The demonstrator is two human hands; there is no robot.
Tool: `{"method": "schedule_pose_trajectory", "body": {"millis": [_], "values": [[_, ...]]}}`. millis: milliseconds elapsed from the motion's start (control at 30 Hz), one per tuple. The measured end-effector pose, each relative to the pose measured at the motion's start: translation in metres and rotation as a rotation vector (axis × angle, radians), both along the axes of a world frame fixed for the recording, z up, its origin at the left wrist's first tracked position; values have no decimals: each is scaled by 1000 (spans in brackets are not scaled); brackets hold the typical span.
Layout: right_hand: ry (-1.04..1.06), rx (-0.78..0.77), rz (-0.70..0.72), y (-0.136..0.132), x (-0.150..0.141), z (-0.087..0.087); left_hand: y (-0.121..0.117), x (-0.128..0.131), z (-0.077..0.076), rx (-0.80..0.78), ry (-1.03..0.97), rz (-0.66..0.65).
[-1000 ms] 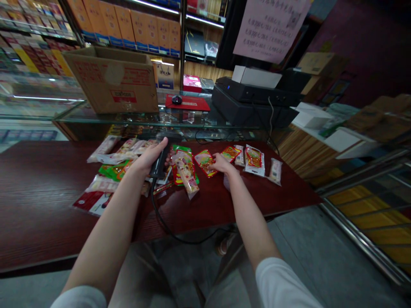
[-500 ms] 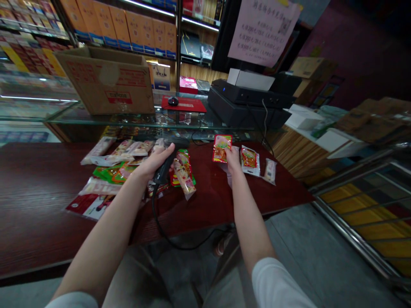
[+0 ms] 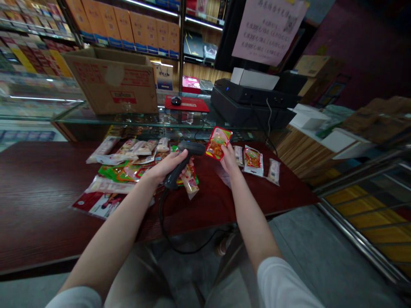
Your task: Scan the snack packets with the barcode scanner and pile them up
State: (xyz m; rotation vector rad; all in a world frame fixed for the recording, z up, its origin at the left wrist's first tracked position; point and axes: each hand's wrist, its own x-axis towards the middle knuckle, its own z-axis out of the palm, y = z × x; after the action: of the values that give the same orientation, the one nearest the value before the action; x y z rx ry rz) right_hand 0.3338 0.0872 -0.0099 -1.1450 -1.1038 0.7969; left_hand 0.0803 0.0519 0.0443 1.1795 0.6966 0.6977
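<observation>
My left hand (image 3: 168, 166) is wrapped round the grip of a black corded barcode scanner (image 3: 186, 156), whose head points right. My right hand (image 3: 229, 157) pinches a small red snack packet (image 3: 218, 143) and holds it tilted in the air, just right of the scanner head. Both hover above a dark red wooden counter (image 3: 38, 192). A spread of snack packets (image 3: 123, 167) lies on the counter to the left under my left arm. A few more packets (image 3: 253, 159) lie to the right of my right hand.
Behind the counter a glass shelf (image 3: 96, 115) carries a large cardboard box (image 3: 112, 81), a red mat with a mouse (image 3: 176, 100) and a black printer (image 3: 253, 100). The scanner cable (image 3: 180, 244) loops down off the counter's front edge. Stocked shelves line the back.
My right hand picked a red packet off the counter and raised it. My left hand lifted the scanner off the counter and swung its head right, up to the packet.
</observation>
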Motion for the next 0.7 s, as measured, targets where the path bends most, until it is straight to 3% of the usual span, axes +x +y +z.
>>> {"method": "schedule_pose_trajectory", "body": {"millis": [167,267,400,533,700], "values": [[-23,15,49,3,-5,-3,-3,4,1,4,13,34],[-82,39,-21,5,-1,-6,-3,4,3,1,20,31],[-309,-16,-290,5,25,-6,3,-2,4,-6,41,66],[-632,-174,-590,-2,60,-3,11,-19,13,13,65,193],[-882,-327,-792,-13,75,-6,16,-42,28,53,71,336]]}}
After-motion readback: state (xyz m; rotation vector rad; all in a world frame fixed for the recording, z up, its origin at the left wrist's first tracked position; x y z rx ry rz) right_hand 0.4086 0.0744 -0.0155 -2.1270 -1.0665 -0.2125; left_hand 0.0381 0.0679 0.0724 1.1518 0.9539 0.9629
